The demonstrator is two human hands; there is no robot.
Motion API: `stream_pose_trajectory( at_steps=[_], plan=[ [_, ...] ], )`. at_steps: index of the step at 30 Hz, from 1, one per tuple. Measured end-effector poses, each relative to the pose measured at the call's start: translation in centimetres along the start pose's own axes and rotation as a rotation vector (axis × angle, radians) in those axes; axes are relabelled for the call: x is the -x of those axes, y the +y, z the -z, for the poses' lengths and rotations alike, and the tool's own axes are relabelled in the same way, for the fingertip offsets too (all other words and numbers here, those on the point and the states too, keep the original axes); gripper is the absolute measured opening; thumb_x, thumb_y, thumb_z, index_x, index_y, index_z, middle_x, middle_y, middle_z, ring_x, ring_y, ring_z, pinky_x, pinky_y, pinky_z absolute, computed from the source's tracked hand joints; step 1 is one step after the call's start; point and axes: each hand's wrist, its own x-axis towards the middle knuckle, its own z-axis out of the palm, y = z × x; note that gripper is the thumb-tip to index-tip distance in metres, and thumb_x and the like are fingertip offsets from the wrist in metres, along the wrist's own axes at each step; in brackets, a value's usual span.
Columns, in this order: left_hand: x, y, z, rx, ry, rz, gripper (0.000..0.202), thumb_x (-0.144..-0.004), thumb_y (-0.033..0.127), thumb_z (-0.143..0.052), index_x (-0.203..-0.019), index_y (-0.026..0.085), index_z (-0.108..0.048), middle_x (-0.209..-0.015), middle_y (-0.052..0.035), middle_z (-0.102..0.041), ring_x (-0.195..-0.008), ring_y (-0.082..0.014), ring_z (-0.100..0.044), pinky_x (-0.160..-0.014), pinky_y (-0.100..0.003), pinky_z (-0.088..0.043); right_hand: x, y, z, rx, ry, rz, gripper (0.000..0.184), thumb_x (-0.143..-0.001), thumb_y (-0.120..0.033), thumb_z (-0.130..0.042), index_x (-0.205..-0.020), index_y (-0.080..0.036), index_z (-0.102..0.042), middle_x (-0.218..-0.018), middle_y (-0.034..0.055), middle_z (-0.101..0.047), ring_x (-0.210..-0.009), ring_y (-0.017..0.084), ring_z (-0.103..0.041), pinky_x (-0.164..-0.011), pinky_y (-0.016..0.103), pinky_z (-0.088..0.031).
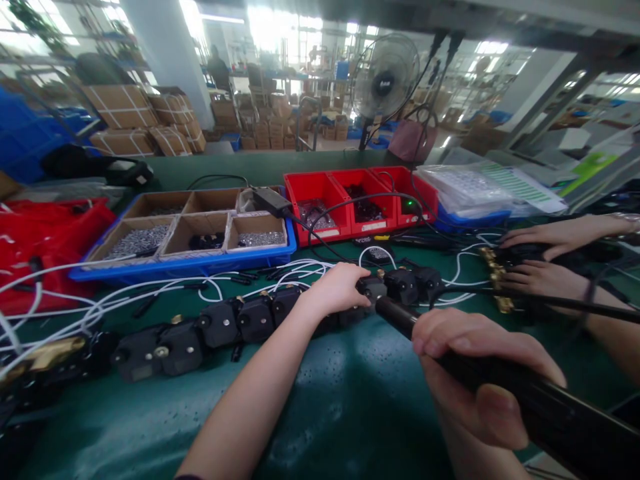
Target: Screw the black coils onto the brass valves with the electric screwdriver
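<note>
The left hand (336, 291) fingers grasp 1 black plug housing (373, 288) on the green counter (350, 400), the right hand (470, 377) is clenched around a black power screwdriver (565, 417), and the writing on the fan (385, 77) badge is unreadable.

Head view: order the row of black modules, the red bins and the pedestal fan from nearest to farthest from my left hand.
1. Row of black modules: under the left hand, touching.
2. Red bins: just behind, on the table.
3. Pedestal fan: far back, beyond the table.

Black rod-shaped tool (580, 423), tip apparently touching one black module (373, 288) in a row.
</note>
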Motion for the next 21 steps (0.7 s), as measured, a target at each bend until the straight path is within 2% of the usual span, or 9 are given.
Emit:
stream_pose_trajectory(
  at_steps=[4, 11, 16, 19, 21],
  plan=[
    [-0.1, -0.2, 0.0, 0.001, 0.001, -0.006, 0.033, -0.074, 0.018, -0.077, -0.106, 0.014, -0.073, -0.1, -0.0075, -0.075, -0.098, -0.0253, -0.067, -0.08, -0.028, -0.049, 0.1, -0.1, 0.0, 0.003, 0.026, -0.015, 0.017, -0.095, -0.024, -0.057, -0.098, -0.008, -0.059, -0.078, 0.0055, -0.057, -0.065, 0.017, -0.058, -0.055, 0.031, -0.045],
    [-0.4, -0.4, -0.3, -0.005, 0.009, -0.017, 0.03, -0.074, 0.02, -0.077, -0.103, 0.014, -0.074, -0.101, -0.0085, -0.075, -0.096, -0.0256, -0.068, -0.079, -0.028, -0.048, 0.9, -0.2, 0.7, 0.029, -0.044, -0.051, 0.016, -0.095, -0.025, -0.061, -0.1, -0.01, -0.06, -0.076, 0.0057, -0.058, -0.064, 0.017, -0.06, -0.058, 0.033, -0.051],
    [-0.5, -0.4, -0.5, -0.005, 0.019, -0.018, 0.023, -0.076, 0.02, -0.075, -0.098, 0.013, -0.075, -0.094, -0.0082, -0.075, -0.092, -0.0252, -0.068, -0.077, -0.028, -0.049, 1.2, 0.3, 0.1, 0.115, -0.074, -0.024, 0.014, -0.093, -0.024, -0.065, -0.101, -0.013, -0.062, -0.073, 0.0034, -0.057, -0.064, 0.016, -0.06, -0.059, 0.033, -0.054],
    [-0.5, -0.6, -0.6, 0.002, 0.026, -0.026, 0.03, -0.075, 0.02, -0.076, -0.104, 0.014, -0.074, -0.102, -0.008, -0.076, -0.097, -0.0251, -0.069, -0.082, -0.028, -0.05, 1.1, 0.0, -0.2, 0.112, -0.01, 0.002, 0.018, -0.095, -0.03, -0.063, -0.099, -0.013, -0.061, -0.071, 0.0032, -0.056, -0.063, 0.016, -0.059, -0.057, 0.031, -0.053],
    [-0.4, -0.8, -0.7, 0.009, 0.036, -0.027, 0.039, -0.073, 0.021, -0.079, -0.111, 0.015, -0.072, -0.109, -0.0085, -0.075, -0.101, -0.0253, -0.069, -0.085, -0.029, -0.051, 0.8, -1.3, 0.1, 0.128, 0.016, -0.015, 0.02, -0.097, -0.034, -0.062, -0.099, -0.014, -0.06, -0.071, 0.0039, -0.055, -0.063, 0.016, -0.058, -0.057, 0.031, -0.052]
  ],
)
